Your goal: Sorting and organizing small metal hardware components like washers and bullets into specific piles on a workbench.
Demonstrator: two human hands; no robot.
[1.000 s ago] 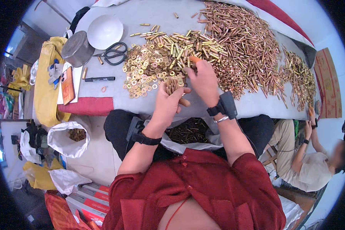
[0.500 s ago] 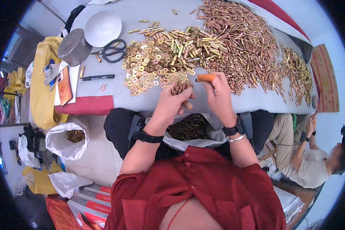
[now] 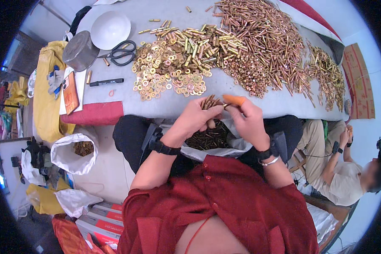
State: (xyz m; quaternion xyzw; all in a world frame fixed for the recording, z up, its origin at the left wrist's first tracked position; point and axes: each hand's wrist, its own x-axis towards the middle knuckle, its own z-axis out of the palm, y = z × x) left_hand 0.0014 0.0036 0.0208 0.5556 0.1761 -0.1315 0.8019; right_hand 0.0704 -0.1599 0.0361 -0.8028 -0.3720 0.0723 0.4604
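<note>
My left hand (image 3: 199,116) is closed round a bunch of short brass-coloured metal rods (image 3: 210,102), their ends standing up above the fingers. Close beside it, my right hand (image 3: 247,118) pinches a small metal piece (image 3: 225,106) at the tips of thumb and index finger; its exact kind is too small to tell. An orange finger cover (image 3: 234,100) sits on that index finger. Both hands are above an open white sack (image 3: 237,151) between my knees, with many dark metal rods (image 3: 209,137) inside. The fingertips of the two hands almost meet.
Flat ring washers (image 3: 156,72), hex nuts (image 3: 247,76) and metal rods (image 3: 262,34) lie heaped on the grey table. Scissors (image 3: 122,53), a black marker (image 3: 106,82), a metal pot (image 3: 79,51) and a phone (image 3: 70,93) lie left. Another person (image 3: 340,178) sits at right.
My right hand has come down and nearer to the left with the small piece, now at the bunch's edge. The left hand has shifted slightly and still holds the rods.
</note>
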